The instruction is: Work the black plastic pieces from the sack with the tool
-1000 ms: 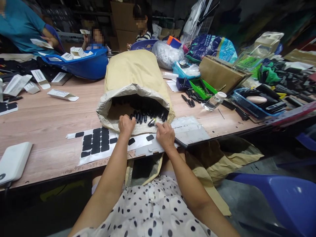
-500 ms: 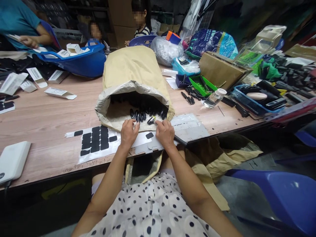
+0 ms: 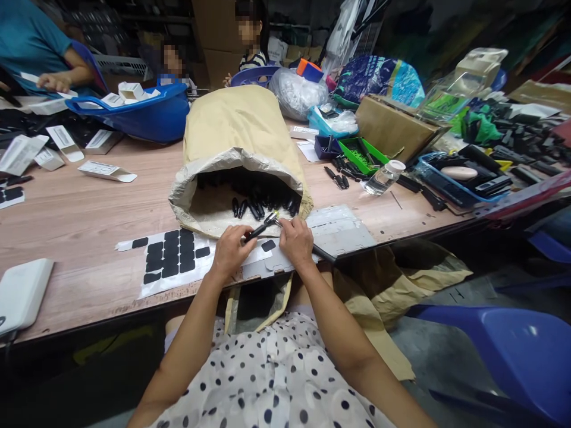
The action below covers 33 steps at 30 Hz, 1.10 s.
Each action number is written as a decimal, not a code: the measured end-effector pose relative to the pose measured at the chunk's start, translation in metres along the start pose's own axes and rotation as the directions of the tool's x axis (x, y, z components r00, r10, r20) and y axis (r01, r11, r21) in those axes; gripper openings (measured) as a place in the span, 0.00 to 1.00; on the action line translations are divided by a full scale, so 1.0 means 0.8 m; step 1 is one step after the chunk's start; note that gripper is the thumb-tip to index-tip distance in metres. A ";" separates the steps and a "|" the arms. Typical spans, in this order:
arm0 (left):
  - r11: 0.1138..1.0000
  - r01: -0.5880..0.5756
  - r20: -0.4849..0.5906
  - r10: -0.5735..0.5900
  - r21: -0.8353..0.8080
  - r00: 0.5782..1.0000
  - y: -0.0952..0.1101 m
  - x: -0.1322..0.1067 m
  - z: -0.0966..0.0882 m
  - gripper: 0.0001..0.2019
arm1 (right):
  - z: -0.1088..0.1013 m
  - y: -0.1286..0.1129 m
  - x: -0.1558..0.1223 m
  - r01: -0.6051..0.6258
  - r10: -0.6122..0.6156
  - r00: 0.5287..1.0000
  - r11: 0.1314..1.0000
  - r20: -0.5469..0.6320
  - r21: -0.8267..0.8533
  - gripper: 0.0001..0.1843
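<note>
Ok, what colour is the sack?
The sack is tan outside, with a whitish inner side at its mouth; head view shows it.

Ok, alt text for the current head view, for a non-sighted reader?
The left hand holds a slim black piece close to a small item pinched in the right hand, before the open mouth of a tan sack. More black pieces lie inside; a sheet of black patches lies beside the left wrist.

Left grip (image 3: 230, 249) pinched, right grip (image 3: 297, 241) curled
</note>
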<state>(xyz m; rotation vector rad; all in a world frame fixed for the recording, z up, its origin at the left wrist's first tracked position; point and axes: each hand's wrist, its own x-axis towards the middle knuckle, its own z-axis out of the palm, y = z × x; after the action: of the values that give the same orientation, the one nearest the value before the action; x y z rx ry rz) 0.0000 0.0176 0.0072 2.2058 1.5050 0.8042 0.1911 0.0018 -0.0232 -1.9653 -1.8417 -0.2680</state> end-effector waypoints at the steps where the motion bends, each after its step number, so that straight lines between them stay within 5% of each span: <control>1: 0.998 -0.066 0.029 0.067 -0.013 0.997 -0.004 -0.010 0.000 0.06 | 0.000 0.000 0.000 0.000 0.000 1.000 1.000 0.002 0.001 0.18; 4: 0.990 -0.141 0.072 0.141 -0.014 0.987 -0.011 -0.029 0.005 0.06 | 0.000 0.000 0.000 -0.005 0.005 1.000 1.000 0.010 0.005 0.19; 10: 0.997 -0.083 0.014 0.083 0.005 0.996 -0.007 -0.025 0.023 0.07 | -0.004 0.005 0.005 -0.021 0.019 1.000 0.996 0.024 0.086 0.19; 16: 0.997 -0.011 0.025 0.013 -0.074 1.000 -0.009 -0.020 0.028 0.04 | -0.034 0.003 -0.016 0.027 0.023 0.992 0.924 -0.127 0.382 0.20; 20: 0.997 0.013 0.019 -0.011 -0.080 1.000 -0.011 -0.019 0.029 0.04 | -0.055 -0.008 -0.038 0.090 -0.032 0.992 0.849 -0.119 0.520 0.19; 33: 0.996 0.013 0.048 -0.009 -0.084 0.999 -0.006 -0.019 0.029 0.04 | -0.064 -0.019 -0.060 0.082 -0.087 0.996 0.942 0.002 0.324 0.21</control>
<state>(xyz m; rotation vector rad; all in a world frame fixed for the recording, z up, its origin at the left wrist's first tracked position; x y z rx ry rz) 0.0068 0.0059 -0.0178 2.1382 1.4332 0.7917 0.1792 -0.0635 0.0042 -1.6711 -1.8475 0.0277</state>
